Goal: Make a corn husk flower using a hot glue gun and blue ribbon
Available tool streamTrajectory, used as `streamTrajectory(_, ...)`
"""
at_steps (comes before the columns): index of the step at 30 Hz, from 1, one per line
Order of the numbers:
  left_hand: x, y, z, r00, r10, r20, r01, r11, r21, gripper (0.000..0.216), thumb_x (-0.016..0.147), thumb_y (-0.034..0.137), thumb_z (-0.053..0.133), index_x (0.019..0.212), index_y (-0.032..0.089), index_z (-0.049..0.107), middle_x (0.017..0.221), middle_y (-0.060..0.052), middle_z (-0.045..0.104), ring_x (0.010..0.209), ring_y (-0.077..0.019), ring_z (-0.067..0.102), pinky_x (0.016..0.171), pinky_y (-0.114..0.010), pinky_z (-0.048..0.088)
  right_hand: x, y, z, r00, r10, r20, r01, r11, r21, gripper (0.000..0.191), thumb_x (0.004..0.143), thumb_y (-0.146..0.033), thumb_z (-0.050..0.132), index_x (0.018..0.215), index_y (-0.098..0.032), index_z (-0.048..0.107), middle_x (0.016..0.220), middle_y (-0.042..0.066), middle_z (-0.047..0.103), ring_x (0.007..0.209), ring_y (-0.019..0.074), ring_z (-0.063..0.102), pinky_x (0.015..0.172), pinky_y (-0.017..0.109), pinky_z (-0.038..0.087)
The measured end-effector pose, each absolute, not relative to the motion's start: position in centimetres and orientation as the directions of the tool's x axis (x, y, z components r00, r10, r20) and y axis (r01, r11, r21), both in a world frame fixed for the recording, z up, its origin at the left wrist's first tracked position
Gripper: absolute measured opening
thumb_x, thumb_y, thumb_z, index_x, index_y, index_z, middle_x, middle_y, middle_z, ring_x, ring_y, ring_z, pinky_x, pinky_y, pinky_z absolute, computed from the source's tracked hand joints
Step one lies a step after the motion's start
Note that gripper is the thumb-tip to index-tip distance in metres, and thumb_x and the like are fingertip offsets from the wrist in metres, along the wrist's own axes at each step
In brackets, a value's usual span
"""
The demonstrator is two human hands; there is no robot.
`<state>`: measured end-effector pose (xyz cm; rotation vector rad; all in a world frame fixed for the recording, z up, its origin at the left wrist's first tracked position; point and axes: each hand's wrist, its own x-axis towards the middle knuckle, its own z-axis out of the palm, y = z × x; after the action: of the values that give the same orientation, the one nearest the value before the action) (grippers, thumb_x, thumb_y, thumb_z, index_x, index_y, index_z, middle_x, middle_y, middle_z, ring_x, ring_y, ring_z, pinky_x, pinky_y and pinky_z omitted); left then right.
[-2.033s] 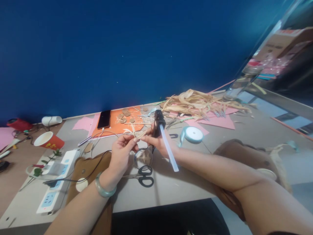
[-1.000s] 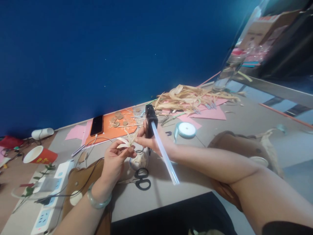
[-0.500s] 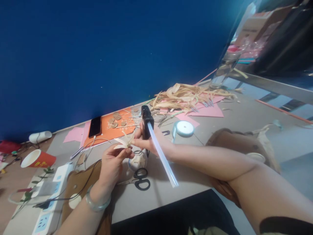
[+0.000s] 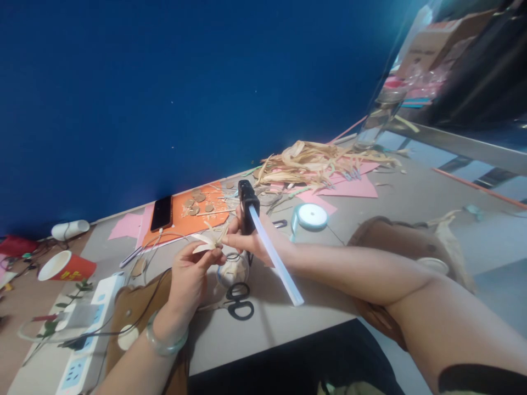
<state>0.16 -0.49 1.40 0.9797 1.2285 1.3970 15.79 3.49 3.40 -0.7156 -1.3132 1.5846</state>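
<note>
Between the fingertips of my left hand is a small pale flower of thin, dry-looking petals. My right hand is closed round a black hot glue gun, and a long translucent glue stick sticks out of its back towards me. The gun's nozzle is hidden from view, so I cannot tell if it touches the flower. Right under the hands, a round whitish object lies on the table. Black-handled scissors rest just in front of it.
Dried husks are heaped on pink paper at the back. Orange paper carries round tan discs and a phone. A ribbon spool lies right of the hands. A red paper cup and a power strip are at left.
The free end of the glue stick has swung slightly up and to the right. Both hands keep nearly the same place, with the flower and the glue gun still held.
</note>
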Motion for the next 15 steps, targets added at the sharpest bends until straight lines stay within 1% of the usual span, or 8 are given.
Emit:
streamTrajectory(3, 0.1, -0.5, 1.3, -0.17, 0.985, -0.031, -0.163, 0.003, 0.987, 0.021, 0.057, 0.023, 0.082, 0.06, 0.015, 0.063, 0.054, -0.001, 0.066, 0.051, -0.0132, 0.062, 0.055, -0.024, 0.051, 15.6, 3.5, 3.2, -0.37, 0.923, 0.105, -0.309, -0.016, -0.951, 0.037, 0.061, -0.023, 0.08, 0.071, -0.019, 0.044, 0.063, -0.006, 0.059, 0.048, 0.0079, 0.05, 0.046, 0.022, 0.039)
streamTrajectory(7, 0.0, -0.5, 1.0, -0.166, 0.986, -0.035, -0.191, 0.002, 0.982, 0.022, 0.057, 0.022, 0.082, 0.06, 0.014, 0.062, 0.054, -0.001, 0.066, 0.051, -0.0129, 0.062, 0.055, -0.024, 0.051, 15.5, 3.5, 2.8, -0.365, 0.925, 0.108, -0.335, -0.022, -0.942, 0.041, 0.062, -0.02, 0.078, 0.078, -0.021, 0.04, 0.063, -0.008, 0.06, 0.047, 0.0078, 0.05, 0.046, 0.022, 0.039)
streamTrajectory(10, -0.2, -0.5, 0.8, -0.153, 0.988, -0.021, -0.199, -0.01, 0.98, 0.019, 0.058, 0.021, 0.081, 0.063, 0.014, 0.064, 0.056, -0.001, 0.067, 0.052, -0.0122, 0.062, 0.056, -0.023, 0.051, 15.6, 3.7, 2.5, -0.383, 0.916, 0.123, -0.32, -0.006, -0.948, 0.04, 0.063, -0.018, 0.077, 0.077, -0.021, 0.04, 0.063, -0.007, 0.06, 0.048, 0.0081, 0.05, 0.046, 0.022, 0.037)
streamTrajectory(15, -0.2, -0.4, 0.7, -0.155, 0.988, 0.003, -0.196, -0.034, 0.98, 0.018, 0.058, 0.019, 0.081, 0.064, 0.014, 0.066, 0.057, -0.001, 0.067, 0.052, -0.0117, 0.063, 0.056, -0.022, 0.051, 15.6, 3.8, 2.3, -0.395, 0.911, 0.118, -0.3, -0.006, -0.954, 0.039, 0.064, -0.02, 0.076, 0.074, -0.021, 0.039, 0.065, -0.006, 0.061, 0.049, 0.0083, 0.05, 0.047, 0.023, 0.038)
